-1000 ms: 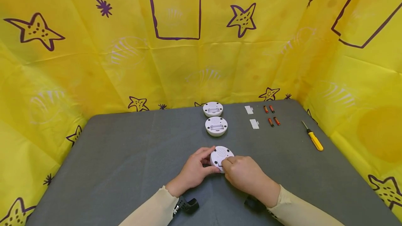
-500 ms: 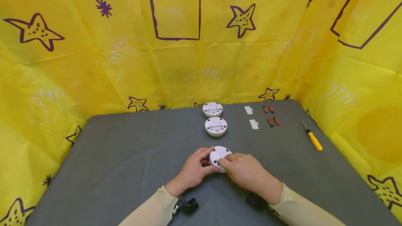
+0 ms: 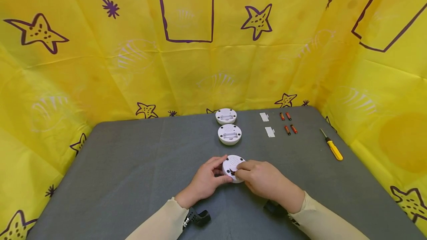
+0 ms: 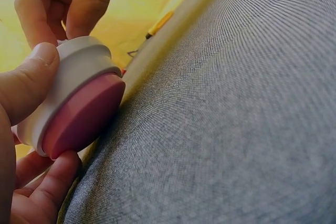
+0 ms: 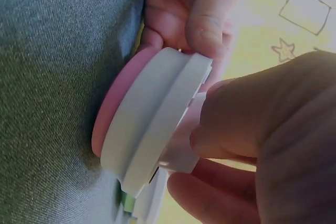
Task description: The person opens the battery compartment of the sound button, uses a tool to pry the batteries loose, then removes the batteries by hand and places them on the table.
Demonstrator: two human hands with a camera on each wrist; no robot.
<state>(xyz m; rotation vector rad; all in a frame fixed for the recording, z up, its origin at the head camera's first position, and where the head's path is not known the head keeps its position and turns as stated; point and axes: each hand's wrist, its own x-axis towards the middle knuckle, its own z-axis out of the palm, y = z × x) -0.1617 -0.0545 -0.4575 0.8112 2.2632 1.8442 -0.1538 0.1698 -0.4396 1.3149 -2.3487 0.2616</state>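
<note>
My left hand (image 3: 205, 179) grips a round white device (image 3: 232, 163) by its side, thumb on the rim. The device has small dark feet, a speaker-hole pattern and, in the left wrist view, a pink dome (image 4: 86, 114) underneath. My right hand (image 3: 263, 179) pinches a white battery cover (image 5: 184, 142), which stands tilted up from the device's face in the right wrist view. A dark opening shows beside my fingertips in the head view; its inside is mostly hidden by the right hand.
Two similar devices (image 3: 229, 140) (image 3: 226, 120) with uncovered battery slots stand behind. To their right lie two loose covers (image 3: 270, 132) (image 3: 264, 116) and several red batteries (image 3: 287, 130). A yellow screwdriver (image 3: 334, 150) lies near the grey table's right edge. Yellow cloth (image 3: 186, 69) surrounds the table.
My right hand has shifted slightly right and tilted the battery cover up, uncovering a dark gap in the device's face. The left hand keeps its grip in place.
</note>
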